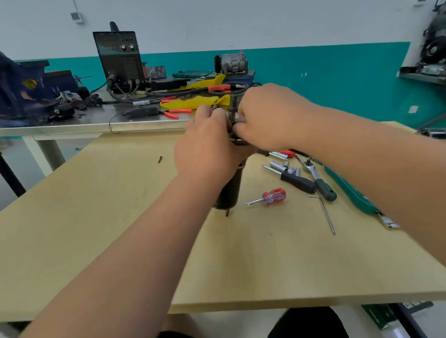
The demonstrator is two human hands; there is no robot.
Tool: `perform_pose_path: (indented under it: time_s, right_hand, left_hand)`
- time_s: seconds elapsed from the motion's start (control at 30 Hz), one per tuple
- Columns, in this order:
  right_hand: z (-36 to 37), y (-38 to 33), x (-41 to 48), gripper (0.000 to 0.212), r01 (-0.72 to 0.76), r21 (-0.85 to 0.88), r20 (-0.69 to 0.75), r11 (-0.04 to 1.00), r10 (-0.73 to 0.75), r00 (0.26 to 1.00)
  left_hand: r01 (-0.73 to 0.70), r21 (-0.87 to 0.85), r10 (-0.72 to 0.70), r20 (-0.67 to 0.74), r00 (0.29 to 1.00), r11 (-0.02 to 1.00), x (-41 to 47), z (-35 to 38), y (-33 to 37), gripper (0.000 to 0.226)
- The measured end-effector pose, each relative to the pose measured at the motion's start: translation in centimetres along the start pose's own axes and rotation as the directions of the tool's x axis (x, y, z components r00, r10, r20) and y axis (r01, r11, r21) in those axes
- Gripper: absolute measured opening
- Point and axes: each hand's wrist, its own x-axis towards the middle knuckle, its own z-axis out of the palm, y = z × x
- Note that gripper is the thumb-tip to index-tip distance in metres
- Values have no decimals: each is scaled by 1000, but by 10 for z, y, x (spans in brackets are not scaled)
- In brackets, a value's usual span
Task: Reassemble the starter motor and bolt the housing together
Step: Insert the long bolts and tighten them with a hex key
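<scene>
Workshop corner on my feed.
I see a wall [234, 24], white above and teal below, behind a pale wooden worktop [103, 228]; a steel bench [57, 129] stands beyond it on grey floor [5, 166], a shelf [425, 76] at right.

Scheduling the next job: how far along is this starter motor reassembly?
Done: dark cylindrical motor body seems seated in its grey metal end housing. In hand: left hand grips the body; right hand works at the housing, grip hidden. Left: probably bolting, since the green-handled ratchet lies unused on the tan wooden table.

Tan wooden table [90, 242], red-handled screwdriver [270, 196], green-handled ratchet [320, 182], hex key [325, 212], sockets [281, 165], small black screw [160, 159]
</scene>
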Motion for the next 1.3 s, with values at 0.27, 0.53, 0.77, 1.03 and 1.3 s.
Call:
perform_pose_path:
  time_s: [0.27,0.53,0.77,1.03,1.3]
  right_hand:
    - [-5,6,-9,28,58,70,12,996,-59,998]
    - [-6,10,-1,21,66,54,-202,996,-53,978]
    - [12,16,4,17,310,230,-51,922,-307,950]
    - [-8,9,27,26,490,-126,117,863,-478,871]
    - [-14,20,25,32,589,-228,178,776,-561,808]
  left_hand:
    - [-56,5,56,-30,998,998,-5,-5,-5,55]
    - [-14,12,15,-79,997,1000,-6,-2,-11,53]
    - [-140,-227,146,10,989,964,0,-14,-37,54]
    - [-191,-363,244,106,964,912,8,-14,-46,65]
    - [-218,-365,291,160,943,905,13,-15,-37,64]
